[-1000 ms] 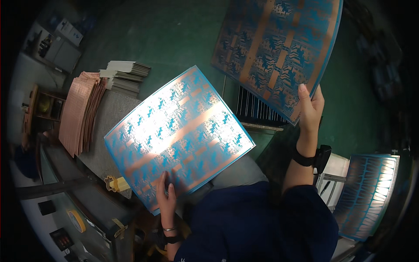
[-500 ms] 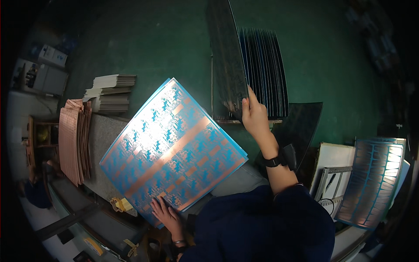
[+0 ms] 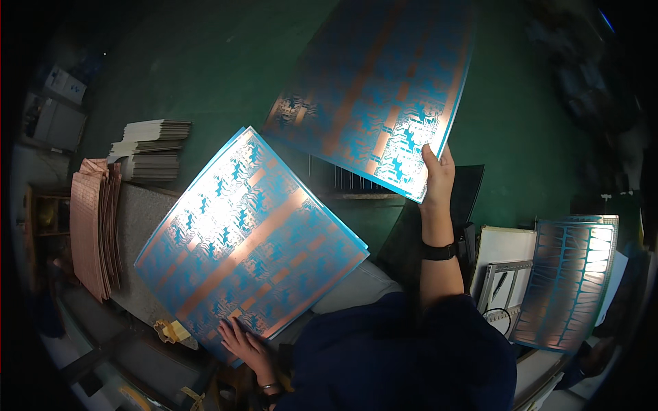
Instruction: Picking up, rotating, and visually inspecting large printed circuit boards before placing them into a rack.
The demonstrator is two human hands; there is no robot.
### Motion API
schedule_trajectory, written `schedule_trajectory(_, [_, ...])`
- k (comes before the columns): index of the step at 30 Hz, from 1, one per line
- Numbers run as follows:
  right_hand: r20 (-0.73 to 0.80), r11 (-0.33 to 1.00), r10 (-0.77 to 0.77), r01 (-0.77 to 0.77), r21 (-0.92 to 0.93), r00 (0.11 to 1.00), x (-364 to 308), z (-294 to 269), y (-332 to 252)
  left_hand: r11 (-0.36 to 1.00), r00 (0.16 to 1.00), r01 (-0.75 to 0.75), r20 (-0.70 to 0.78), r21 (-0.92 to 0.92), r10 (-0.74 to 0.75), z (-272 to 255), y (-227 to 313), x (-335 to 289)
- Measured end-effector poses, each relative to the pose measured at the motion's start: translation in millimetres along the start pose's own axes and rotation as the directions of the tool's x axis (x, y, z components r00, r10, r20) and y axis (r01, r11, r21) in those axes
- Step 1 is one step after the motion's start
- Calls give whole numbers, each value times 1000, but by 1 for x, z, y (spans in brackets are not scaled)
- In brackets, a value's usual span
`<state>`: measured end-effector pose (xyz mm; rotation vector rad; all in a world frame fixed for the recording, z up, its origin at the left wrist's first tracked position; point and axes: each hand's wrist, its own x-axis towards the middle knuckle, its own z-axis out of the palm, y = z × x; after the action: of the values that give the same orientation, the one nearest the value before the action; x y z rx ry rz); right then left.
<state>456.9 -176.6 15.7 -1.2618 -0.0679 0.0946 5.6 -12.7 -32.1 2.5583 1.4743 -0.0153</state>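
Observation:
My right hand grips a large copper-and-blue printed circuit panel by its near right corner, thumb on the patterned face. That panel is held up and tilted, its far end running out past the top edge. Across my lap lies a stack of similar circuit panels, glare washing out part of the top one. On the near corner of this stack rests my left hand, flat with its fingers spread. Partly hidden behind the raised panel is a rack of upright panels.
Leaning copper-coloured sheets stand at the left beside stacked pale boards. A yellow tape roll sits near my left hand. A dark sheet is behind my right wrist. On the right are a frame and another patterned panel.
My right hand has turned the held panel from edge-on to face-up and brought it away from the rack. The left hand stays on the stack; the whole view has shifted slightly.

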Motion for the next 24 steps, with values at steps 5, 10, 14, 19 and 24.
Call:
schedule_trajectory(5, [-51,984,-4,13,180,999,-10,2,-19,1000,1000,-15,-3,-17,15,2,-5,-1])
schedule_trajectory(10, [76,932,15,-42,360,997,-28,15,-32,998,1000,-21,12,-52,22,-2,-5,-2])
schedule_trajectory(14, [160,905,67,-128,406,985,-47,30,-36,973,992,-101,-92,-207,84,-8,-5,-1])
schedule_trajectory(19, [300,862,159,-280,422,941,-71,43,-32,807,983,-159,-164,-568,79,-39,31,3])
schedule_trajectory(24, [391,844,232,-384,374,891,-93,58,-29,728,972,-230,-192,-646,137,-62,55,3])
